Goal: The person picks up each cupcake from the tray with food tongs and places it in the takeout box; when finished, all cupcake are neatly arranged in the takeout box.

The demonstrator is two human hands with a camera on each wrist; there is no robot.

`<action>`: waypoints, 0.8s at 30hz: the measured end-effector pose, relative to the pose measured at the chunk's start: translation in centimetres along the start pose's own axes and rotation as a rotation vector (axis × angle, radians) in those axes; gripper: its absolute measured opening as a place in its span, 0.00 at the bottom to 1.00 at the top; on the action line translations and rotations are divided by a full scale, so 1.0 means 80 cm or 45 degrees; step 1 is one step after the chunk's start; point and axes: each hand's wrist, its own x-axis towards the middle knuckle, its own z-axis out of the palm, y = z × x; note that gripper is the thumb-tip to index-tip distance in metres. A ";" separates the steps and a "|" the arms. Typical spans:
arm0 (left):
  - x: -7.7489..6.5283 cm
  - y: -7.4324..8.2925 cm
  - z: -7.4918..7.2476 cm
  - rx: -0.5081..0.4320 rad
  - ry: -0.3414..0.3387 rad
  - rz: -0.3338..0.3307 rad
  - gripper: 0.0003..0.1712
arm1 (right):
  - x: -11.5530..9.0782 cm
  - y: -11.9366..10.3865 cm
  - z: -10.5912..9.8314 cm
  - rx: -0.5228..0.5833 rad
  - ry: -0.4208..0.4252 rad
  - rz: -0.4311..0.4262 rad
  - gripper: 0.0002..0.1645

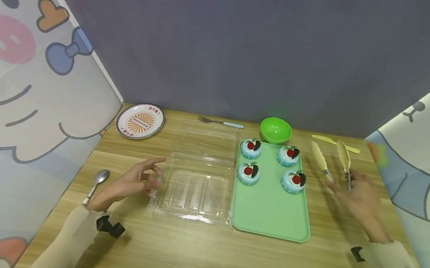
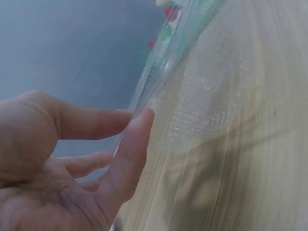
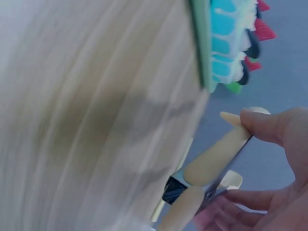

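Observation:
My right hand point(image 1: 359, 197) holds a pair of tongs point(image 1: 343, 152) with metal arms and cream tips, thumb on one arm and fingers at the other; the tips stand spread apart. In the right wrist view the tongs point(image 3: 211, 163) lie between thumb and fingers. My left hand point(image 1: 131, 182) is at the left edge of a clear plastic container point(image 1: 199, 191), its fingers loosely bent. The container lies with its lid folded back. In the left wrist view the fingertips overlap the container's rim. Several blue cupcakes point(image 1: 248, 173) with red and black toppings sit on a green tray point(image 1: 271, 214).
A spoon point(image 1: 101, 176) lies by the left forearm. Along the back are a patterned plate point(image 1: 140, 121), a fork point(image 1: 222, 122), a green bowl point(image 1: 275, 130) and a yellow knife point(image 1: 336, 143). A grey wall and printed side panels enclose the wooden table point(image 1: 202, 255).

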 end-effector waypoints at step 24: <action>0.002 -0.001 -0.003 0.008 0.011 -0.027 0.46 | -0.077 -0.027 -0.042 -0.187 -0.048 -0.349 0.48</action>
